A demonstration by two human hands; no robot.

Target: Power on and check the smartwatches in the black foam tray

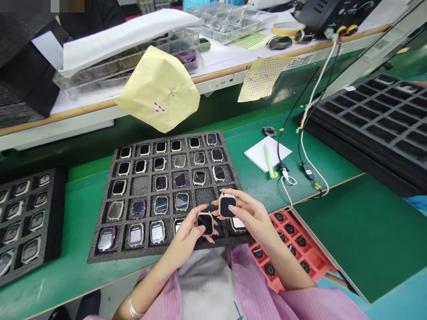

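Over green workbench [367,231] and foam tray [139,186], left hand [187,234] grip pinching lower watch [204,223], right hand [254,216] grip pinching upper watch [227,206]

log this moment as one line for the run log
left hand: holds lower watch body | right hand: holds upper watch body | both above foam tray front edge | red tray at right

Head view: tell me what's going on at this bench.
A person in pink sleeves works over the near edge of a dark foam tray. The left hand grips the left-hand watch case and the right hand grips the right-hand watch case, both screen up and close together. Most tray cells hold similar cases; a few are bare. A red tray of round parts lies by the right forearm.
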